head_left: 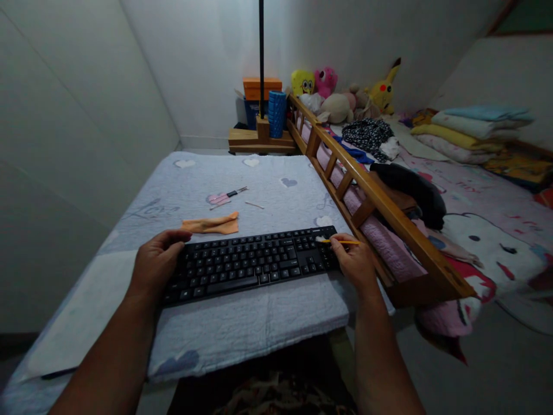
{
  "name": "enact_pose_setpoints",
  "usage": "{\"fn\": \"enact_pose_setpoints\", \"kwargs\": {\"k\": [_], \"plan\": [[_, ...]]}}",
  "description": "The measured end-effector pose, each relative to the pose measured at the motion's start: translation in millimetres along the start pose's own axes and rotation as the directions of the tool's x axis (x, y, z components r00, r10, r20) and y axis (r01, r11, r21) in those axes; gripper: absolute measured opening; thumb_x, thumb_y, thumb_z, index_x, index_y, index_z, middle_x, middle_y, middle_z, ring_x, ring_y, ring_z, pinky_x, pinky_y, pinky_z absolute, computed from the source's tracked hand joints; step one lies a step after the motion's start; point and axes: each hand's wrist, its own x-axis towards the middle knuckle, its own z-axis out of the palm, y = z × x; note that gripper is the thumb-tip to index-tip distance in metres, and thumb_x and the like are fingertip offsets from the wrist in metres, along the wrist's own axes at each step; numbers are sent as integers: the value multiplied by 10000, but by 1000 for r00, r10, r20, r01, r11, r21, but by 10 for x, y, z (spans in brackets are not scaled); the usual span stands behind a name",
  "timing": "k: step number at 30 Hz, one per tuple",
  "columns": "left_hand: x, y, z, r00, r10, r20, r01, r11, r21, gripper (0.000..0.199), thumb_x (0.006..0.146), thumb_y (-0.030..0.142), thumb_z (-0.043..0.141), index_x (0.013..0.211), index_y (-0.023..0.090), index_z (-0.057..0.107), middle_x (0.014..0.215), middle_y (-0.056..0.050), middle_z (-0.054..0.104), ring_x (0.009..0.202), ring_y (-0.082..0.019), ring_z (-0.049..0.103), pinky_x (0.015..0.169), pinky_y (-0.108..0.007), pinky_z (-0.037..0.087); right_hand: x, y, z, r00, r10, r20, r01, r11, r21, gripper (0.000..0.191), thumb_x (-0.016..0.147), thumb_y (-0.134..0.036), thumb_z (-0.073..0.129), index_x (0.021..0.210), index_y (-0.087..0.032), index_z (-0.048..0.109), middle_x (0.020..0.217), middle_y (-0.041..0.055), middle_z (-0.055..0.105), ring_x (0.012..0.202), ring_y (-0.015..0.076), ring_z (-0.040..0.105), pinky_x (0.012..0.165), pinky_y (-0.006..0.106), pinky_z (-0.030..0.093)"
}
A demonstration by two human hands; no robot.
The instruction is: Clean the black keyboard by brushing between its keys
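A black keyboard lies slightly slanted across the cloth-covered table. My left hand grips its left end, thumb along the top edge. Over the number pad at the keyboard's right end, my right hand pinches a small brush with a thin yellow handle. Its white bristles point left and are at the keys. Just behind the keyboard is a crumpled orange cloth. Farther back lie a cotton swab, another thin stick and a slim tool with a black middle and metal tip.
The heart-patterned cover drapes over the table's front edge. A wooden bed rail runs close along the right side, with plush toys and folded bedding beyond. A black pole, an orange box and a blue roller stand behind.
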Motion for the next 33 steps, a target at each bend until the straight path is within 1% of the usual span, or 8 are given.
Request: {"fn": "enact_pose_setpoints", "kwargs": {"k": [3, 7, 14, 20, 22, 25, 30, 33], "plan": [[1, -12, -3, 1000, 9, 2, -9, 1000, -6, 316, 670, 326, 626, 939, 208, 742, 1036, -33, 755, 951, -226, 664, 1002, -370, 484, -4, 6, -97, 1000, 21, 16, -19, 993, -116, 292, 831, -403, 509, 696, -204, 674, 645, 51, 689, 661, 221, 661, 655, 308, 446], [20, -60, -7, 1000, 12, 12, -12, 1000, 4, 318, 686, 321, 630, 958, 203, 742, 1050, -37, 756, 936, -228, 667, 988, -374, 493, -28, -14, -216, 998, 24, 54, -14, 984, -179, 264, 790, -345, 499, 577, -222, 594, 570, 40, 632, 608, 209, 620, 626, 307, 420], [9, -41, -13, 1000, 20, 8, -20, 1000, 10, 310, 691, 317, 635, 959, 208, 748, 1031, -34, 761, 912, -224, 671, 934, -348, 512, -65, -52, -211, 999, -18, 38, 23, 993, -118, 233, 824, -347, 530, 680, -225, 666, 635, 27, 692, 647, 210, 650, 637, 293, 441], [7, -38, -12, 1000, 22, 0, -22, 1000, 21, 313, 690, 318, 625, 954, 205, 749, 1042, -40, 760, 946, -235, 669, 963, -363, 501, -74, 41, -310, 995, 12, 101, 4, 988, -154, 194, 751, -291, 499, 599, -229, 602, 584, 21, 630, 616, 205, 603, 617, 304, 418], [5, -36, -13, 1000, 21, 3, -21, 999, 37, 322, 692, 319, 624, 966, 205, 750, 1047, -41, 759, 945, -238, 669, 971, -373, 499, -83, 39, -348, 995, 17, 102, -4, 992, -128, 183, 746, -289, 499, 613, -226, 607, 598, 21, 620, 627, 203, 589, 607, 301, 411], [-2, -20, -13, 1000, 8, 5, -8, 999, 39, 330, 687, 315, 624, 971, 201, 749, 1059, -45, 757, 953, -239, 665, 983, -377, 491, -104, -20, -328, 992, 28, 127, -28, 1000, 1, 179, 767, -292, 507, 697, -216, 653, 638, 16, 631, 638, 193, 587, 596, 291, 414], [-16, 8, -12, 1000, -8, 3, 8, 1000, 12, 323, 681, 319, 626, 959, 204, 744, 1065, -46, 755, 968, -240, 661, 977, -369, 485, -135, -115, -113, 969, 81, 234, -130, 971, 201, 169, 789, -337, 553, 803, -209, 661, 638, 4, 639, 609, 178, 588, 575, 280, 423], [-17, 12, -13, 1000, -13, 8, 13, 1000, 6, 317, 679, 322, 628, 951, 207, 743, 1056, -43, 754, 964, -240, 661, 962, -364, 489, -131, -92, -28, 965, 85, 249, -139, 968, 210, 163, 803, -351, 561, 809, -212, 646, 647, 3, 650, 611, 175, 589, 572, 277, 420]]}}
